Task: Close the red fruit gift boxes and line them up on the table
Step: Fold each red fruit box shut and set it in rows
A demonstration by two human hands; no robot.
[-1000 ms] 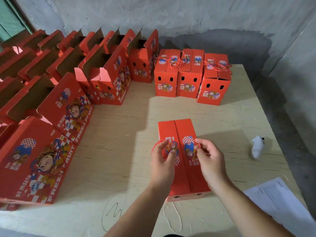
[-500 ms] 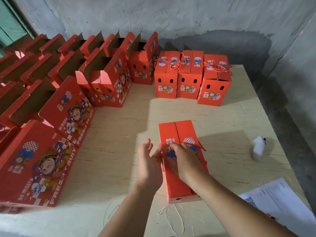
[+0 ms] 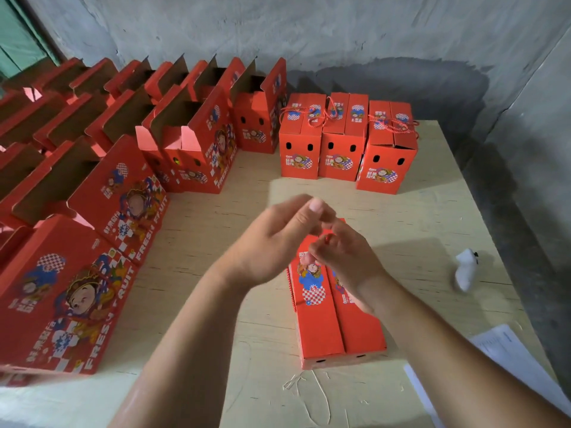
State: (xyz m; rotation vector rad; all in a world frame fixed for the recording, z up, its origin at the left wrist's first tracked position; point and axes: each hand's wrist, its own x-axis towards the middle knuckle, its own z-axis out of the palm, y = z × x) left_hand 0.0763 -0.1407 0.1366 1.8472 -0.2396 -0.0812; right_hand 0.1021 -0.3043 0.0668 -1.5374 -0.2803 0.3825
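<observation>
We see a red cardboard fruit box with a cartoon picture on its top (image 3: 318, 307) standing near the front of the pale wooden table (image 3: 216, 230). Its two top flaps are shut and meet in a line down the middle. Our left hand (image 3: 278, 239) is up above the far end of the box, fingers loosely curled, and it looks blurry. Our right hand (image 3: 346, 257) is just beside it over the box top, fingers pinched close together. We cannot tell if either hand holds the string.

At the back of the table, three closed red boxes with red string handles (image 3: 340, 140) stand side by side. Many open red boxes with flaps up (image 3: 191, 134) fill the left side. A small white thing (image 3: 466, 270) lies at the right. White paper (image 3: 506, 353) lies at the front corner.
</observation>
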